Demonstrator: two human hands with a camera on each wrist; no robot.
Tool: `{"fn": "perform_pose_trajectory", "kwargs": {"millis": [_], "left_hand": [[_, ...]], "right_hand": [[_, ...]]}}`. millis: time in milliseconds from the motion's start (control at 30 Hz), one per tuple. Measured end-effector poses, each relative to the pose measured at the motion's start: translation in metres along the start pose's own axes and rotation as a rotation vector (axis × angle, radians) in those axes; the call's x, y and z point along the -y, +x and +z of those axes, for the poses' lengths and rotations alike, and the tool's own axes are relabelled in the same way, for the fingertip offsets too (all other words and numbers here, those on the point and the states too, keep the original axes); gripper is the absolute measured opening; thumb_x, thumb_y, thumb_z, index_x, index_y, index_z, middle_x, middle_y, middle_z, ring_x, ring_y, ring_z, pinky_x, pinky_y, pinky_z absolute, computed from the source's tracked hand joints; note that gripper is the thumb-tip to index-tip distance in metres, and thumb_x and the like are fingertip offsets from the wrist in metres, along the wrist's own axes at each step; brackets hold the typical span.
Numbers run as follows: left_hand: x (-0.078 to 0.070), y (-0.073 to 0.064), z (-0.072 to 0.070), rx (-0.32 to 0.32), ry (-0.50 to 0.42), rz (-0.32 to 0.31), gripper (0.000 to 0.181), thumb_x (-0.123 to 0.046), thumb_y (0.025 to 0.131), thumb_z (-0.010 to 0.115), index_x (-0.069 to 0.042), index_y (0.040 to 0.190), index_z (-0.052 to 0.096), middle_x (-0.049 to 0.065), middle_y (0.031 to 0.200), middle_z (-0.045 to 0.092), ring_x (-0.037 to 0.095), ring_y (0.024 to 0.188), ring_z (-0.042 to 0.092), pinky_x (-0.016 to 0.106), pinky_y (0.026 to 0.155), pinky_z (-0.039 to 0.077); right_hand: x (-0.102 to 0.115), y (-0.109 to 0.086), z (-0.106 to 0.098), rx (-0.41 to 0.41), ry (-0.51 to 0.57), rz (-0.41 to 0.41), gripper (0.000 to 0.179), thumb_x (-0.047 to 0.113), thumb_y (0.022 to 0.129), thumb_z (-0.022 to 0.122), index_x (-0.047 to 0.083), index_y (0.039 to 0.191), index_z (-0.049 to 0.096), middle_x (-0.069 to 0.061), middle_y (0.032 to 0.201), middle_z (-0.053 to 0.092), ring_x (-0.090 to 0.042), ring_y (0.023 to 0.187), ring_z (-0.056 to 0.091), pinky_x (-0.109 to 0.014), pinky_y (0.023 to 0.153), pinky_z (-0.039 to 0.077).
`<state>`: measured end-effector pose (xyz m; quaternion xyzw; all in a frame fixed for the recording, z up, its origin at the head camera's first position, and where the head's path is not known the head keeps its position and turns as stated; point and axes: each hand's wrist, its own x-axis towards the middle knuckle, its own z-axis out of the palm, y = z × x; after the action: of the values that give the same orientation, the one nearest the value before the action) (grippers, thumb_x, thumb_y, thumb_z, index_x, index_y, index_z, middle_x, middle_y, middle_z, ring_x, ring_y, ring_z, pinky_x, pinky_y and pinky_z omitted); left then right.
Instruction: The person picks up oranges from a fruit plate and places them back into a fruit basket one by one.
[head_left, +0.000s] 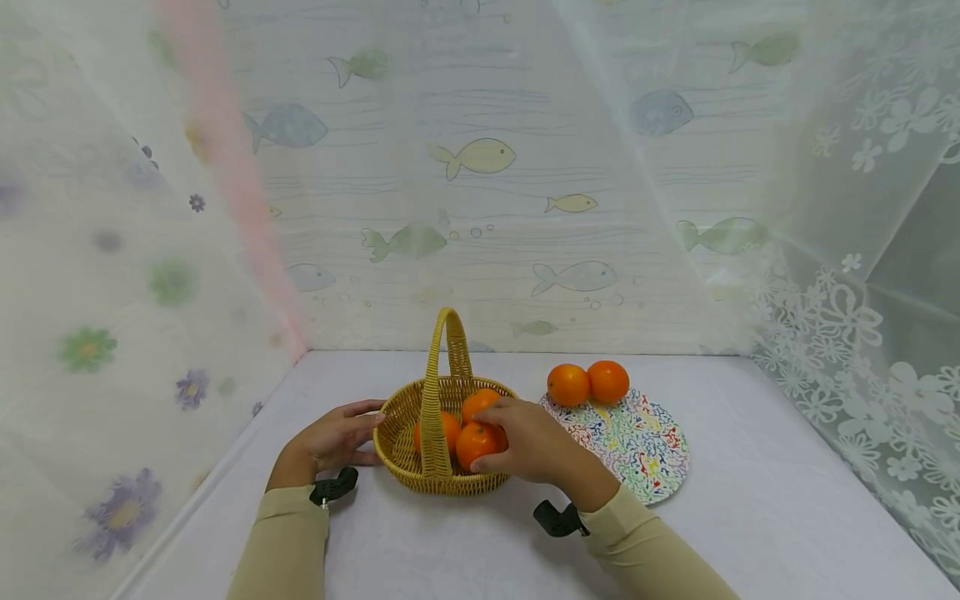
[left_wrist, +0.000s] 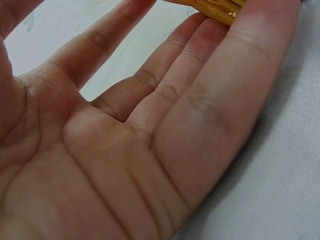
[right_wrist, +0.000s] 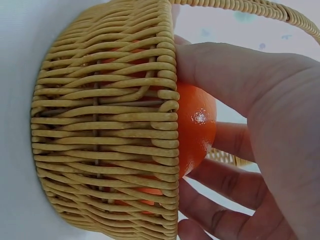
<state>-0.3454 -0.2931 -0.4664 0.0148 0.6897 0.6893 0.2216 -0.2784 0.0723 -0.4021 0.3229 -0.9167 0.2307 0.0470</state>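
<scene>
A yellow woven basket (head_left: 405,477) with a tall arched handle stands on the white cloth. Three oranges lie in it, among them a left one (head_left: 448,430) and a rear one (head_left: 480,403). My right hand (head_left: 536,442) reaches over the basket's right rim and holds the front orange (head_left: 476,443) with thumb and fingers around it. In the right wrist view this orange (right_wrist: 197,130) bulges above the rim. My left hand (head_left: 337,437) touches the basket's left side with its fingertips. Its fingers (left_wrist: 215,100) look fairly straight in the left wrist view.
To the right lies a round white plate (head_left: 637,450) with a multicoloured pattern. Two more oranges (head_left: 588,383) sit side by side at its back edge. A fish-print curtain (head_left: 480,208) hangs behind the table, with sheer curtains at both sides.
</scene>
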Motion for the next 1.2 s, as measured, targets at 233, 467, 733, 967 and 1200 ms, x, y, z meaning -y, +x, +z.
{"fn": "perform_pose_trajectory", "kwargs": {"millis": [233, 467, 733, 967, 1200], "left_hand": [[0.0022, 0.0015, -0.0015, -0.004, -0.003, 0.002, 0.064, -0.028, 0.101, 0.069, -0.009, 0.155, 0.042, 0.003, 0.134, 0.066, 0.021, 0.114, 0.069, 0.056, 0.091, 0.06], [0.0029, 0.0019, -0.0018, -0.003, -0.003, 0.004, 0.064, -0.028, 0.101, 0.069, -0.01, 0.156, 0.041, 0.004, 0.136, 0.066, 0.021, 0.115, 0.068, 0.057, 0.091, 0.059], [0.0028, 0.0025, -0.0029, 0.0, 0.004, 0.005, 0.064, -0.028, 0.101, 0.069, -0.009, 0.156, 0.041, 0.004, 0.136, 0.065, 0.021, 0.116, 0.068, 0.057, 0.091, 0.059], [0.0022, 0.0023, -0.0026, 0.004, -0.006, 0.002, 0.064, -0.029, 0.101, 0.069, -0.01, 0.155, 0.042, 0.004, 0.137, 0.065, 0.021, 0.117, 0.068, 0.057, 0.092, 0.059], [0.0017, 0.0015, -0.0024, -0.004, 0.006, -0.004, 0.065, -0.03, 0.1, 0.07, -0.01, 0.156, 0.042, 0.004, 0.137, 0.065, 0.021, 0.117, 0.068, 0.057, 0.092, 0.059]], "right_hand": [[-0.0011, -0.0004, 0.0018, -0.011, -0.003, -0.018, 0.063, 0.046, 0.084, 0.084, 0.014, 0.137, 0.069, -0.003, 0.14, 0.064, -0.022, 0.124, 0.062, -0.042, 0.105, 0.053], [-0.0015, 0.0004, 0.0037, -0.014, -0.034, -0.022, 0.061, 0.048, 0.086, 0.083, 0.013, 0.133, 0.07, -0.003, 0.137, 0.066, -0.021, 0.121, 0.063, -0.042, 0.104, 0.054], [-0.0029, 0.0013, 0.0056, -0.021, -0.04, -0.02, 0.054, 0.048, 0.085, 0.083, 0.017, 0.128, 0.072, 0.002, 0.125, 0.069, -0.015, 0.109, 0.063, -0.038, 0.097, 0.056], [-0.004, 0.002, 0.0073, -0.02, -0.034, -0.01, 0.054, 0.048, 0.085, 0.083, 0.017, 0.127, 0.072, 0.003, 0.123, 0.069, -0.015, 0.108, 0.063, -0.038, 0.097, 0.056], [-0.0041, 0.0022, 0.0071, -0.011, -0.032, -0.005, 0.048, 0.048, 0.085, 0.083, 0.02, 0.122, 0.072, 0.006, 0.117, 0.068, -0.012, 0.101, 0.061, -0.036, 0.093, 0.055]]}}
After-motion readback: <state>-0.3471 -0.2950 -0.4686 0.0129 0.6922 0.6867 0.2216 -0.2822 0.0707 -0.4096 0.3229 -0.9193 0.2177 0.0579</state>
